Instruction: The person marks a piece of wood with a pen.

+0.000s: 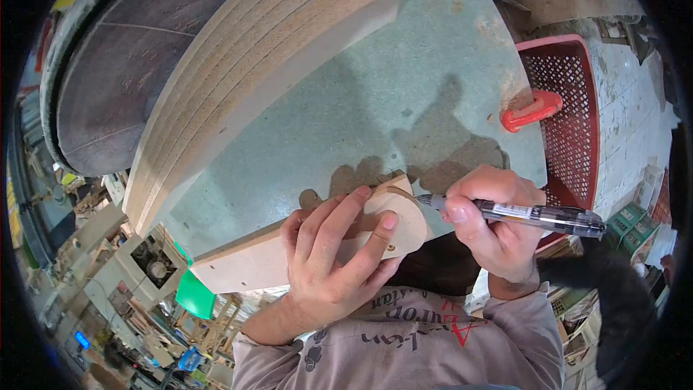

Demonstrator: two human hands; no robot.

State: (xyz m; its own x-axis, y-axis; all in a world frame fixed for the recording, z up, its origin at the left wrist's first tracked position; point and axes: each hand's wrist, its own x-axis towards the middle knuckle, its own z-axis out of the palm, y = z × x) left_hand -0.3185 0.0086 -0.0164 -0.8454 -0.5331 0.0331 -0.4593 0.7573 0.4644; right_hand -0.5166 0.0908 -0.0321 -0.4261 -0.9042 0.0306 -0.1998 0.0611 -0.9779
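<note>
My left hand [328, 263] presses a small round-ended wooden piece [410, 230] onto the end of a long pale board [242, 269], its thumb and fingers bent over both. The board lies along the near edge of a grey-green table [317, 126]. A clear-barrelled pen with a dark cap end [538, 215] is pinched in my right hand [494, 224]. Its tip meets the rounded edge of the small piece, near the board's corner; whether it touches the wood is hard to tell. A brass-coloured spot shows on the small piece beside my left thumb.
Several curved boards [253, 72] stand stacked at the table's left, beside a large dark disc-shaped surface [126, 72]. A red clamp-like piece [533, 110] sits on the right edge, above a red perforated basket [570, 79]. Wood scraps and a green object [195, 296] lie lower left.
</note>
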